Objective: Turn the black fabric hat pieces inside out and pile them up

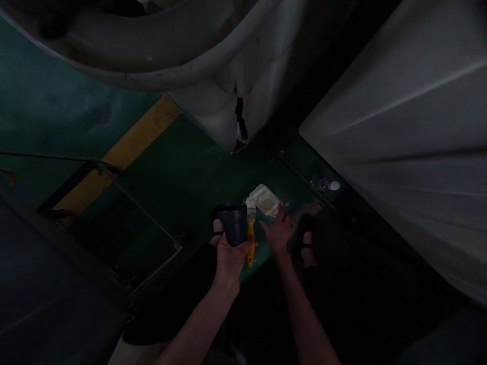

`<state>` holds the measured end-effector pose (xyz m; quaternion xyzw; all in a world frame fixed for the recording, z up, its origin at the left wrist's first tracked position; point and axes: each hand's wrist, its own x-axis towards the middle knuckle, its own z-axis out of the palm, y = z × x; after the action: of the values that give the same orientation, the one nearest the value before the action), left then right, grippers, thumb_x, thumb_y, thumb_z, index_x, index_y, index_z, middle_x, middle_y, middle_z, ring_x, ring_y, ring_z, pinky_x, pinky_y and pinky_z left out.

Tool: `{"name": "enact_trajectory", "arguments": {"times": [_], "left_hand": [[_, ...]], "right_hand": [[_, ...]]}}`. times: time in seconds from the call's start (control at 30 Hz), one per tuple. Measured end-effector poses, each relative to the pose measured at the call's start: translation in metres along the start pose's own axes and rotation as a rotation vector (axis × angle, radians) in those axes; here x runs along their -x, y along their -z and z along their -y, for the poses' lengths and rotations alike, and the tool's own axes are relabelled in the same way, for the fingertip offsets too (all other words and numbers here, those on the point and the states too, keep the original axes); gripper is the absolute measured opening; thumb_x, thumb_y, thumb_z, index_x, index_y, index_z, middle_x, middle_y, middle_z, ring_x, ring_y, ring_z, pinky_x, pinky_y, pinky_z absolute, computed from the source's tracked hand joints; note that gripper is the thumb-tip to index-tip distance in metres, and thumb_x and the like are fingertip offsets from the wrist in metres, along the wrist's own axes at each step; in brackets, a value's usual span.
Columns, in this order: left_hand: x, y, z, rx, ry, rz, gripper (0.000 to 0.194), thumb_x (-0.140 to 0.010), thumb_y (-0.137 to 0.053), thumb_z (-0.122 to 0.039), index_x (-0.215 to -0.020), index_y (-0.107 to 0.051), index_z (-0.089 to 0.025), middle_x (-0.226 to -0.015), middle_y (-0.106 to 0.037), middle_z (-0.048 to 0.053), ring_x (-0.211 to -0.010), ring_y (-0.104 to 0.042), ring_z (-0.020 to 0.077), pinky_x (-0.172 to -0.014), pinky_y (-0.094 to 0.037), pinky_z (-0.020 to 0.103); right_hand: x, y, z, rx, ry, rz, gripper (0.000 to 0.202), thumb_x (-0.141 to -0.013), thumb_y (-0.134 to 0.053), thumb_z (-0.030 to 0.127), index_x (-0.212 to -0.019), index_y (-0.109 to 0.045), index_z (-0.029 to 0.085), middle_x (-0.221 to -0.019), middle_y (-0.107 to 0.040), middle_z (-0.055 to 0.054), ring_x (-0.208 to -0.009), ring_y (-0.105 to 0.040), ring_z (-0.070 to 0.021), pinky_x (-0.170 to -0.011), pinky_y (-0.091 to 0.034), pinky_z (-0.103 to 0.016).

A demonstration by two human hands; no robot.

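Observation:
My left hand (235, 253) is wrapped round a dark grey cup-shaped piece (233, 225), whose exact kind I cannot make out. The same hand pins a paintbrush (250, 225) against its side, yellow handle down and pale bristles up. To the right, my right hand (279, 232) has its fingers spread and holds nothing. Its fingertips come close to the lower edge of a small whitish plastic tray (266, 201) on the floor; whether they touch it I cannot tell. The bristles are beside the tray's left edge.
A large pale bin-like container (152, 76) with a torn corner looms ahead. Another pale ribbed container (411, 111) stands at right, near a small clear bottle with a white cap (333, 185). A thin metal frame (148, 213) crosses the green floor at left, over a yellow stripe (140, 134).

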<state>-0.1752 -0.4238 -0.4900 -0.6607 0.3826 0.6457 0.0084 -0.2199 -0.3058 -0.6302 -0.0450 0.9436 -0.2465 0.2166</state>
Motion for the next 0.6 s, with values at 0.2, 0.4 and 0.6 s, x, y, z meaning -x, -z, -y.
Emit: {"name": "enact_trajectory", "arguments": {"times": [0.2,0.4,0.6], "left_hand": [[-0.005,0.006,0.001,-0.015,0.035,-0.036,0.04,-0.052,-0.082,-0.021,-0.088,-0.064,-0.014,-0.067,-0.065,0.0,-0.057,-0.064,0.0147,-0.056,-0.051,0.026],[-0.006,0.013,0.0,-0.035,0.05,-0.02,0.039,-0.054,-0.082,-0.024,-0.087,-0.063,-0.014,-0.07,-0.065,0.001,-0.062,-0.067,0.0172,-0.059,-0.051,0.027],[-0.004,0.012,-0.003,-0.01,0.071,0.002,0.043,-0.052,-0.082,-0.023,-0.088,-0.062,-0.014,-0.068,-0.065,0.001,-0.058,-0.066,0.0161,-0.058,-0.051,0.027]], "right_hand": [[-0.075,-0.054,-0.007,0.437,0.276,0.184,0.095,-0.068,-0.079,0.027,-0.149,-0.028,0.02,-0.148,-0.033,-0.02,-0.135,-0.027,-0.0403,-0.107,-0.023,-0.054],[-0.095,-0.074,0.002,0.476,0.178,0.245,0.098,-0.068,-0.078,0.032,-0.151,-0.027,0.018,-0.134,-0.043,-0.025,-0.116,-0.044,-0.0397,-0.096,-0.034,-0.053],[-0.109,-0.063,0.0,0.302,-0.219,0.266,0.104,-0.06,-0.082,0.038,-0.148,-0.03,0.022,-0.136,-0.041,-0.021,-0.123,-0.042,-0.0415,-0.099,-0.032,-0.053]]}}
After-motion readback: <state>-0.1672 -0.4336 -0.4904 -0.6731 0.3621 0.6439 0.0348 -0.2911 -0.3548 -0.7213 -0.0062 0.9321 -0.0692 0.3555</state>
